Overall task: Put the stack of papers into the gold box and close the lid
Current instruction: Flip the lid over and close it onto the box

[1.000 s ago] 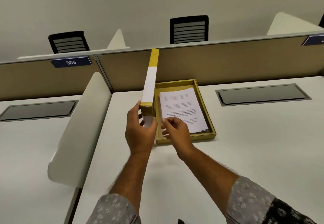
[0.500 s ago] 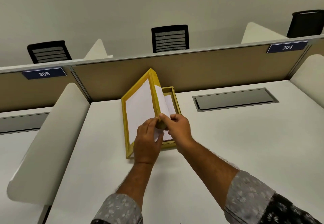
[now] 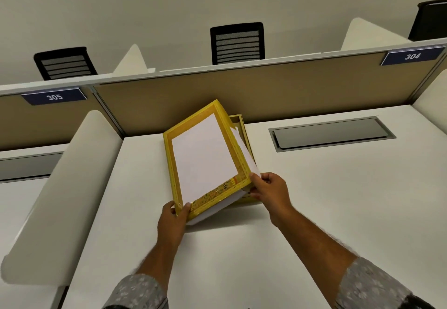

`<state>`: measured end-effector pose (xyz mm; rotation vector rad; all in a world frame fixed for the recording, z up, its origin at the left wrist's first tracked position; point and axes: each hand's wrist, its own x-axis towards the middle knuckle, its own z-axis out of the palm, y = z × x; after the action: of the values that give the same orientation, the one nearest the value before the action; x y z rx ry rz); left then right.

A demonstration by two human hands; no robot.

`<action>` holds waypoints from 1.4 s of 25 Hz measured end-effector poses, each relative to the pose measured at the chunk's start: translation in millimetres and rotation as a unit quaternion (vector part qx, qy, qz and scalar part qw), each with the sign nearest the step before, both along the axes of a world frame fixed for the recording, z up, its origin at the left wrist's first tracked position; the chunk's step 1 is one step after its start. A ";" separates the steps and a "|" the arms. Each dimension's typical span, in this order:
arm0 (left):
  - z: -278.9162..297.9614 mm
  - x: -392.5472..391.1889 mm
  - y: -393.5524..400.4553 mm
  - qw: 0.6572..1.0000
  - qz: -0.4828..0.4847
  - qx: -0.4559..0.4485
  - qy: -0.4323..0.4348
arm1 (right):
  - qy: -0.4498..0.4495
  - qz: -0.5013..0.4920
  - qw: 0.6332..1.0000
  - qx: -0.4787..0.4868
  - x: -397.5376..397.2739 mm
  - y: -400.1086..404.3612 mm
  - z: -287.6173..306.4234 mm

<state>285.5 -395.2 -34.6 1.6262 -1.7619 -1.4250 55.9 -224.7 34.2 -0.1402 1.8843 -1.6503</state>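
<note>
The gold lid [image 3: 205, 156], yellow-bordered with a white centre, hangs tilted over the gold box [image 3: 242, 124], its left side lower than its right. Most of the box is hidden under it; only the far right corner and a strip of the near wall show. A sliver of the papers [image 3: 245, 151] peeks out along the lid's right edge, inside the box. My left hand [image 3: 173, 221] grips the lid's near left corner. My right hand [image 3: 271, 187] pinches the lid's near right corner.
The box sits on a white desk [image 3: 242, 248] against a tan partition [image 3: 266, 95]. A grey cable hatch [image 3: 331, 134] is set into the desk to the right. A white curved side divider [image 3: 63, 199] stands on the left. Black chairs stand behind the partition.
The lid has swung from standing upright beside the box down to a shallow tilt over it, covering most of the papers. My hands have spread apart to its two near corners.
</note>
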 end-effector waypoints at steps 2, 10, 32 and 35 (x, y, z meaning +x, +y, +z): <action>-3.6 -2.7 -0.4 0.999 0.014 0.006 0.041 | 0.001 0.006 1.000 0.013 -5.3 6.0 -11.8; -2.9 -28.2 -12.6 0.994 0.035 -0.013 0.099 | 0.076 0.060 0.986 0.139 -28.9 16.2 -49.7; -10.9 -38.6 -68.5 0.976 -0.082 -0.198 0.046 | 0.353 0.157 0.894 0.226 -100.4 -75.1 -30.8; 3.2 -79.8 -111.2 0.950 -0.185 -0.248 -0.045 | 0.399 0.228 0.847 0.266 -110.8 -108.6 -31.0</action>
<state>205.7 -506.4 -31.4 1.1531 -2.3344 -0.9293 -54.9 -333.3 3.2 -1.0862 2.5576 -0.7175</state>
